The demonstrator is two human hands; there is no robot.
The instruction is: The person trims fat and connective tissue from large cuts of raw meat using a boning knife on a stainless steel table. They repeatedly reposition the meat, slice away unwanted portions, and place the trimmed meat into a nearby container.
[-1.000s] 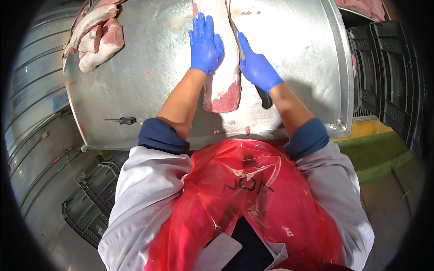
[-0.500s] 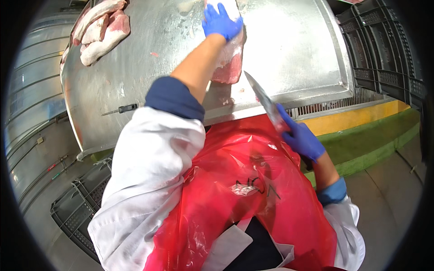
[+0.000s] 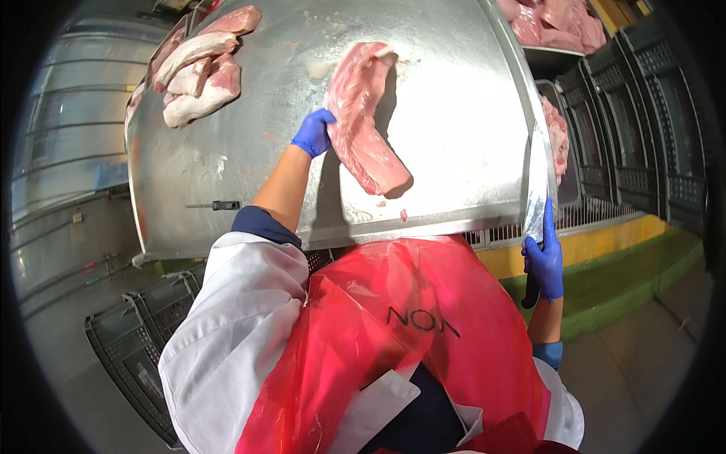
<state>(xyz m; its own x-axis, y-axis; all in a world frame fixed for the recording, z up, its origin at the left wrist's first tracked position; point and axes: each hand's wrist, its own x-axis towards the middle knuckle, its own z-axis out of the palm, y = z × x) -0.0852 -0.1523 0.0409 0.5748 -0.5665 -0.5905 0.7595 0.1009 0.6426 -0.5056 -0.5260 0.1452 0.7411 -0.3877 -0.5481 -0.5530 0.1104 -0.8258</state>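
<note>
My left hand [image 3: 314,133], in a blue glove, grips the left edge of a long strip of pink raw meat [image 3: 361,121]. The strip is raised at least partly over the metal table [image 3: 454,151], its shadow falling beside it. My gloved right hand [image 3: 544,261] is closed round the handle of a knife [image 3: 538,178], off the table's right front corner. The long blade points away from me, along the table's right edge. Small meat scraps [image 3: 403,216] lie near the front edge.
More meat pieces with pale fat [image 3: 198,76] are piled at the table's far left. A thin tool with a black handle [image 3: 225,205] lies at the left front. Right of the table stand black crates [image 3: 628,121] and containers of meat [image 3: 557,140]. Another crate [image 3: 136,356] is at lower left.
My left hand has gone from lying flat on the meat to gripping its side; the meat now shows its pink face. My right hand has moved right with the knife.
</note>
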